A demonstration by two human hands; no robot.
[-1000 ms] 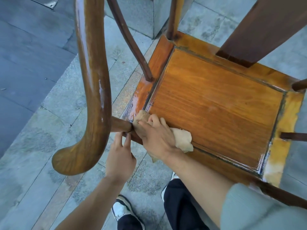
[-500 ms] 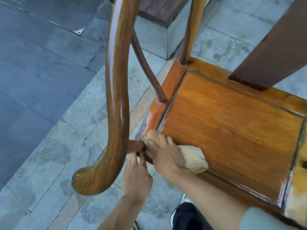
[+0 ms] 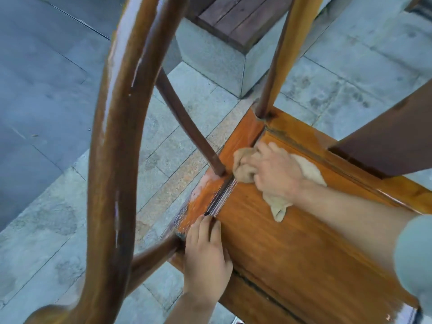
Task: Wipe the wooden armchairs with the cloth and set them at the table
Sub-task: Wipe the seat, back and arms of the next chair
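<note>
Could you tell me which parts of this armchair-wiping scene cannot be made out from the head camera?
- The armchair's legs: hidden below the seat.
- The right side of the seat: cut off by the frame edge.
- Most of the cloth: covered by the right hand gripping it.
- The seat corner under the left hand, which rests flat on it.
- The table: out of view.
- The armrest: blurred, close to the lens.
</note>
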